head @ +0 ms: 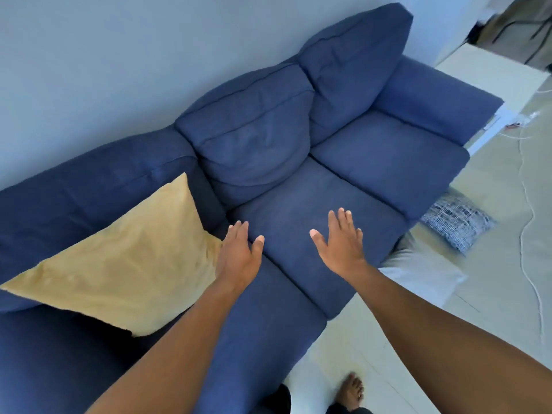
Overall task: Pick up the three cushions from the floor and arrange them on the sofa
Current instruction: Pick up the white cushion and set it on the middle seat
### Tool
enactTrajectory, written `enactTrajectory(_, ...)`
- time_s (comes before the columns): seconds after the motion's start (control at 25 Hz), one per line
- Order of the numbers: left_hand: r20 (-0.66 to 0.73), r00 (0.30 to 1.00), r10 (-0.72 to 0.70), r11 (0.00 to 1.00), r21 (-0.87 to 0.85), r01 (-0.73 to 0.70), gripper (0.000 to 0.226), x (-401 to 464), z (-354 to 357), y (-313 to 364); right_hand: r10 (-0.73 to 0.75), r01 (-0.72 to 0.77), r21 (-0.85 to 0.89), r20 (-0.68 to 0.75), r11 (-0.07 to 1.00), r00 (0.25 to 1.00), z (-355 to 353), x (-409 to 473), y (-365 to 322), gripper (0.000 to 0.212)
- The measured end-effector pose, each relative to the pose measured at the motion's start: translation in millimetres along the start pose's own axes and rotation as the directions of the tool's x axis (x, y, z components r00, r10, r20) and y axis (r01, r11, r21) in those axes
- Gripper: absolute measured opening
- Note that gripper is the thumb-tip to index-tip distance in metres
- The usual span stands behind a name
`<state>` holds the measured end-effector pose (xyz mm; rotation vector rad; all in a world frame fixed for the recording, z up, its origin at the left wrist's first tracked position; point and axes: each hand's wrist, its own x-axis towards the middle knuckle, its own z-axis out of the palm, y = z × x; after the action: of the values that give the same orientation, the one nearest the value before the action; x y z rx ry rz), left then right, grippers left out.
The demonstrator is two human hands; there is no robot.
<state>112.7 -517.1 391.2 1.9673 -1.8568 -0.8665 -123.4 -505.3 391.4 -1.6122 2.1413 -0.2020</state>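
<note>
Yellow cushion [119, 261] on blue sofa [373, 162], left hand [237, 252] touching its corner, right hand [340, 240] spread (both grips empty), patterned cushion [457, 222] on floor [501, 279] at three o'clock

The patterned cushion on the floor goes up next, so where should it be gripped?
The patterned cushion lies flat beside the blue sofa, partly hidden by it. Probably reach the right hand down from the open floor side and pinch its exposed near edge.
</note>
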Motion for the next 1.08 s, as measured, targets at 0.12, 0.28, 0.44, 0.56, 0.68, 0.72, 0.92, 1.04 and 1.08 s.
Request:
enactTrajectory(0.12, 0.078, 0.991, 0.111, 0.991, 0.068, -0.117, 0.067, -13, 48, 69, 0.106, -0.106, 0.011, -0.052, 0.994, 0.993, -33, -22, 81, 0.078)
enactTrajectory(0.28, 0.178, 0.954, 0.243, 0.949, 0.161, -0.272, 0.069, -36, 114, 151, 0.207, -0.204, 0.046, -0.086, 0.978, 0.974, -68, -62, 175, 0.079)
enactTrajectory(0.44, 0.283, 0.898, 0.337, 0.899, 0.188, -0.396, 0.071, -70, 176, 227, 0.294, -0.284, 0.095, -0.106, 0.954, 0.95, -100, -104, 265, 0.078)
enactTrajectory(0.56, 0.346, 0.856, 0.384, 0.864, 0.192, -0.465, 0.072, -90, 216, 273, 0.362, -0.349, 0.115, -0.129, 0.93, 0.923, -117, -125, 320, 0.076)
enactTrajectory(0.68, 0.411, 0.812, 0.415, 0.822, 0.212, -0.528, 0.073, -99, 245, 309, 0.42, -0.398, 0.154, -0.151, 0.904, 0.895, -126, -134, 357, 0.076)
enactTrajectory(0.72, 0.432, 0.796, 0.423, 0.807, 0.221, -0.548, 0.073, -98, 254, 319, 0.438, -0.414, 0.167, -0.15, 0.895, 0.886, -128, -135, 367, 0.076)
enactTrajectory(0.92, 0.508, 0.74, 0.441, 0.759, 0.229, -0.609, 0.075, -74, 301, 360, 0.498, -0.468, 0.209, -0.127, 0.859, 0.858, -134, -121, 415, 0.078)
enactTrajectory(1.04, 0.542, 0.713, 0.445, 0.745, 0.218, -0.63, 0.075, -45, 337, 387, 0.532, -0.501, 0.225, -0.111, 0.836, 0.839, -142, -92, 448, 0.078)
enactTrajectory(1.08, 0.553, 0.706, 0.442, 0.746, 0.21, -0.632, 0.075, -35, 346, 395, 0.541, -0.51, 0.228, -0.103, 0.83, 0.835, -145, -83, 457, 0.078)
